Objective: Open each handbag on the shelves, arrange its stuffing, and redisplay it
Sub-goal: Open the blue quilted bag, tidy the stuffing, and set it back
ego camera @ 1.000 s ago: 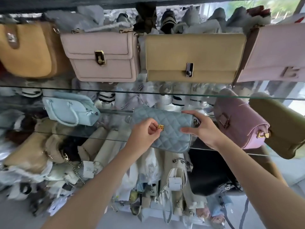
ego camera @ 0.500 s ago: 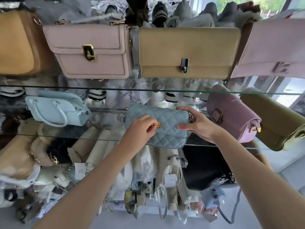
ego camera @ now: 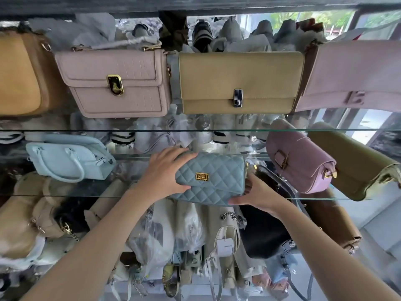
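A blue-grey quilted handbag with a gold clasp sits on the middle glass shelf, its flap closed. My left hand grips its left end, fingers over the top and thumb under the front. At the bag's lower right corner my right hand holds it, thumb along the bottom edge and fingers behind the side. The bag faces me and tilts slightly down to the right.
On the same shelf stand a pale blue bag at left, a lilac bag and an olive bag at right. Above are tan, pink, beige and mauve bags. Wrapped bags crowd below.
My left hand has left the gold clasp and moved to grip the bag's left end. My right hand has slid down to the lower right corner. The clasp now shows.
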